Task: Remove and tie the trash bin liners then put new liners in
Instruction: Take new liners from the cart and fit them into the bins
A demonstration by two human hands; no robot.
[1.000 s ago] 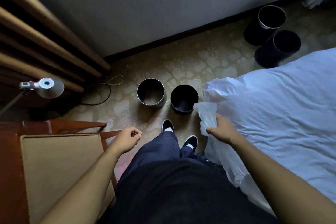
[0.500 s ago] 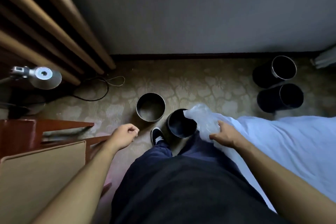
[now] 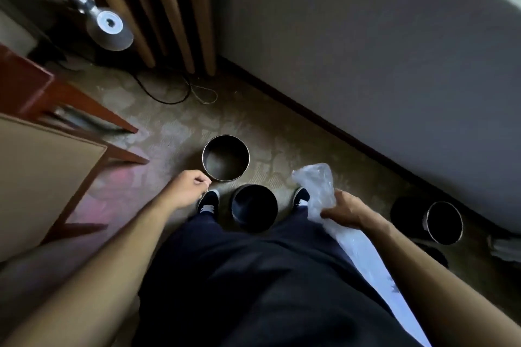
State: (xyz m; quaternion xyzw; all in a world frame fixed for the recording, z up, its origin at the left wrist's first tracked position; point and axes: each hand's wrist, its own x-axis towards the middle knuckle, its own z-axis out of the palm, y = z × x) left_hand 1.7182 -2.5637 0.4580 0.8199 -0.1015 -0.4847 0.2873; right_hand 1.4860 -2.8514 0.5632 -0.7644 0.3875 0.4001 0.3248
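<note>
2 near bins (image 3: 225, 160), 1 liner (image 3: 318, 191)

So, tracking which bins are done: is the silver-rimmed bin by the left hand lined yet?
Unlined: silver-rimmed bin shows bare metal inside, no plastic on its rim; right hand holds the liner.

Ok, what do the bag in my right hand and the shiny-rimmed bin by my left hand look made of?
The bag in the right hand looks like thin clear plastic film: translucent, crinkled, with glints. The bin seems metal, possibly brushed steel: bright rim, dull grey sheen inside.
</note>
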